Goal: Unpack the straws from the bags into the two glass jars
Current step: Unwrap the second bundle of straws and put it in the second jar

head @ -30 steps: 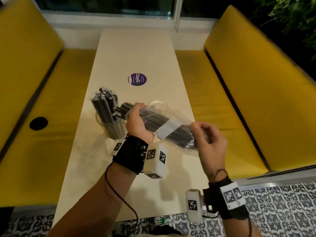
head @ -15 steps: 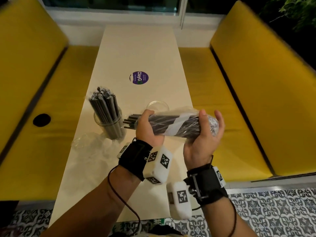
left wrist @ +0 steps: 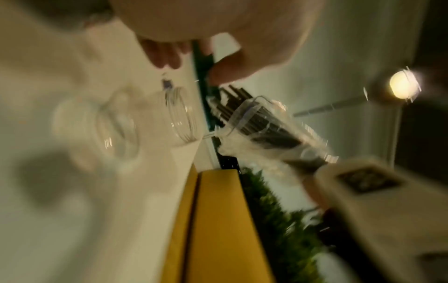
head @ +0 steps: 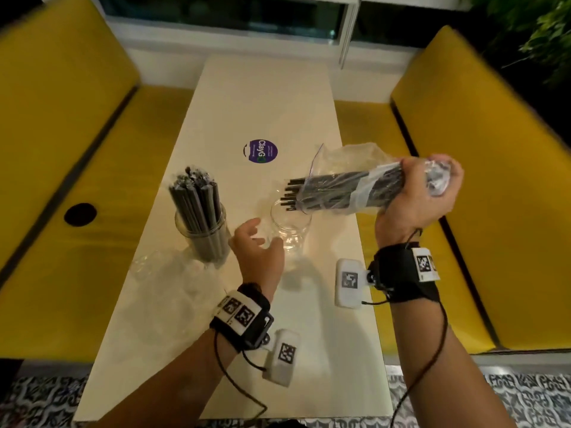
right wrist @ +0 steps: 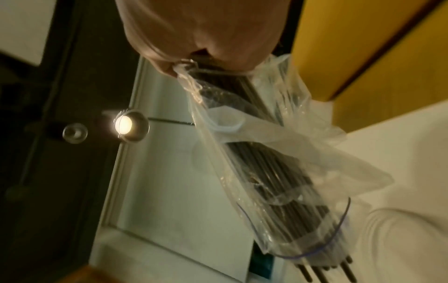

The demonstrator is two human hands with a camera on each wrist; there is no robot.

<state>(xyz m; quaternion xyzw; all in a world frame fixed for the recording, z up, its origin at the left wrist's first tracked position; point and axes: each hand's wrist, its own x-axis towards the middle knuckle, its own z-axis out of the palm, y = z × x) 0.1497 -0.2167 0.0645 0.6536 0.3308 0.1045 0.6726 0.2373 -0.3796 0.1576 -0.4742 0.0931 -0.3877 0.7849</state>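
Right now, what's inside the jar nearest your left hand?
The empty jar beside the left hand shows only clear glass. The straws poke from the bag above its rim, not yet inside.

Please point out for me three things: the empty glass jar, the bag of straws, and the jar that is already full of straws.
empty glass jar (head: 290, 230): head view, on its clear wall.
bag of straws (head: 346, 193): head view, on the middle of the bundle inside the plastic.
full jar (head: 202, 239): head view, on its glass wall.

Round purple sticker (head: 263, 151) on the cream table (head: 265, 97): white lettering reads "ClayG", with a smaller line beside it too fine to read. Wrist-strap tags (head: 424, 264) carry black-and-white square marker patterns only.
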